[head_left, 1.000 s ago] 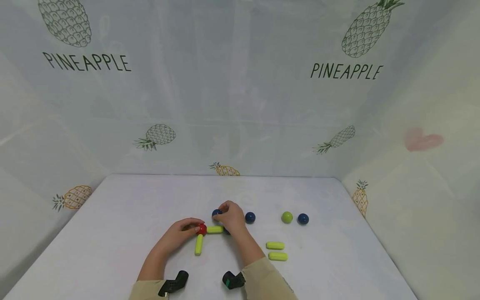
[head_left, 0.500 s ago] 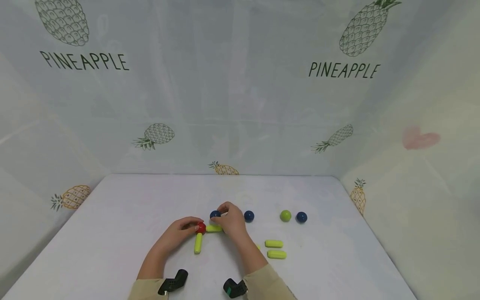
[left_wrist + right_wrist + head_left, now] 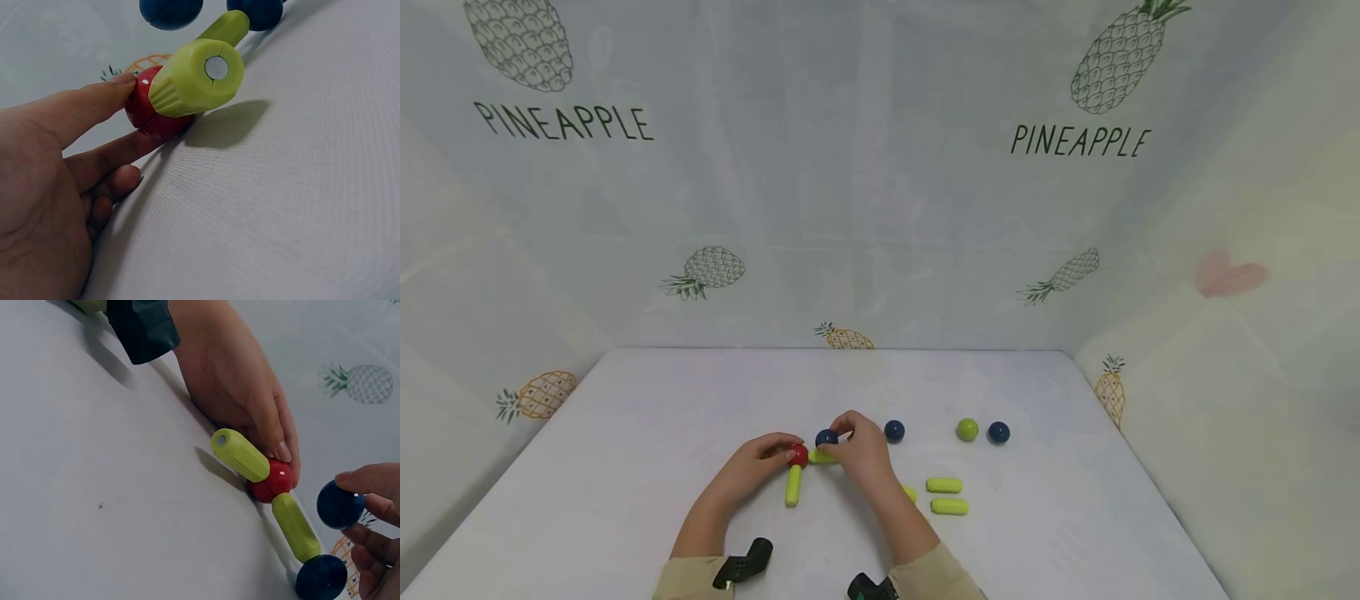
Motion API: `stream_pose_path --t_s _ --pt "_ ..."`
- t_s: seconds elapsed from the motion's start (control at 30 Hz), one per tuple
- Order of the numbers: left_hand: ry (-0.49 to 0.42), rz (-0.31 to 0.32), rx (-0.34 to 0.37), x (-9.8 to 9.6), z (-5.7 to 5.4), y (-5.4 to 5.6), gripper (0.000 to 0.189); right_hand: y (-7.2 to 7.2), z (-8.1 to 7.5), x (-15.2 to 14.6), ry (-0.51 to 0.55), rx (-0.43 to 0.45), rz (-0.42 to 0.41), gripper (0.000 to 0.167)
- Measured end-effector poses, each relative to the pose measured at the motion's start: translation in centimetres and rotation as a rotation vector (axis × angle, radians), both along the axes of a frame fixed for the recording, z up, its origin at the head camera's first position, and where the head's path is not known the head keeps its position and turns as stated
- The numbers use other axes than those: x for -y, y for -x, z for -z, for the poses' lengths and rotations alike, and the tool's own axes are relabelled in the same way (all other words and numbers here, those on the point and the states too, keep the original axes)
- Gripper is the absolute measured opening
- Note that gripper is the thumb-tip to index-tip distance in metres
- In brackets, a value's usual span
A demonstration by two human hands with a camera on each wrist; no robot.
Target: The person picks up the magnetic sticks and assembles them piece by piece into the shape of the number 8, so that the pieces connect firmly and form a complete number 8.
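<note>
Blue ball sits between fingertips of the right hand.

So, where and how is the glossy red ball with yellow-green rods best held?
Probably by the rod-free curve on the left and far sides of the glossy red ball, coming from the left. One yellow-green rod leaves its right side and a second yellow-green rod its near side, blocking those; its roundness suits a pinch.
</note>
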State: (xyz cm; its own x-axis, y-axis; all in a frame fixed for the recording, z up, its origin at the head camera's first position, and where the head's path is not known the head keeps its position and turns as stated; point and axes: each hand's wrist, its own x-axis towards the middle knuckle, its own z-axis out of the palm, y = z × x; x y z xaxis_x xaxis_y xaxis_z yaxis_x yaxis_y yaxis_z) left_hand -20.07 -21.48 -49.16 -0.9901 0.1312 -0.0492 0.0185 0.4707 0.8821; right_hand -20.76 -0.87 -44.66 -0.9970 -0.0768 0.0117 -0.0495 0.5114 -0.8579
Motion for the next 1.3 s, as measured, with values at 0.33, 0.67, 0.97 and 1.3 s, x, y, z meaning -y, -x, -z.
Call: stream_pose_path --t_s 0.33,0.67,0.97,1.3 --pt "-0.005 0.007 -0.013 0.1 0.4 0.2 0.022 -1.4 0.5 -0.5 0.030 -0.017 -0.054 0.024" --pt "-0.011 0.011 -0.012 0.1 0.2 0.1 0.022 -2.9 0.6 -0.7 0.022 -0.002 -0.084 0.026" --pt "-0.005 0.003 -0.008 -0.1 0.0 -0.2 0.022 -4.0 0.3 -0.4 0.023 0.029 -0.118 0.027" --pt "0.007 0.001 0.001 0.0 0.1 -0.1 0.022 -4.8 0.5 -0.1 0.020 0.071 -0.157 0.028"
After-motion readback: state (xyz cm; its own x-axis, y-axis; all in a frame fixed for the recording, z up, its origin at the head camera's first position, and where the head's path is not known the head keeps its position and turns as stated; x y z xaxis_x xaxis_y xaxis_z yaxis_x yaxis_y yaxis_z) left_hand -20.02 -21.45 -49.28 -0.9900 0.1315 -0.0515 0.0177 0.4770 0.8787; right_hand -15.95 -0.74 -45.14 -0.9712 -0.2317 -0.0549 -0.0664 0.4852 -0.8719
